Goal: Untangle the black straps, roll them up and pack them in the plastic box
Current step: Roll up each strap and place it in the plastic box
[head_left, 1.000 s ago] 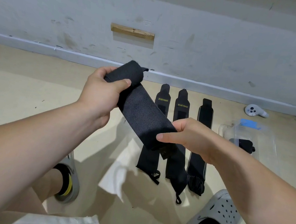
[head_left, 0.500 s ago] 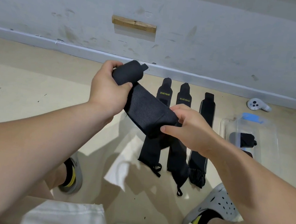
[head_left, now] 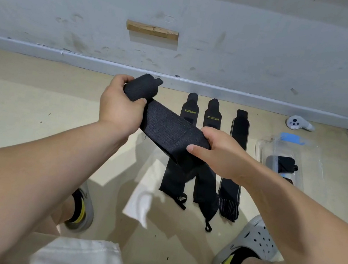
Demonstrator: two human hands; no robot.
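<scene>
Mid-frame, the left hand point(head_left: 121, 105) grips the rolled end of a strap point(head_left: 165, 126) while the right hand point(head_left: 217, 152) pinches its loose tail. Three straps point(head_left: 203, 158) lie flat below, unrolled. The box point(head_left: 288, 158), right, apparently holds one roll already.

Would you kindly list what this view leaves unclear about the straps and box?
Head view:
1. The held strap: near end hidden under the right hand.
2. Two branded floor straps: middles covered by the held strap.
3. Inside the box: contents small, blurred by glare; count unclear.
</scene>
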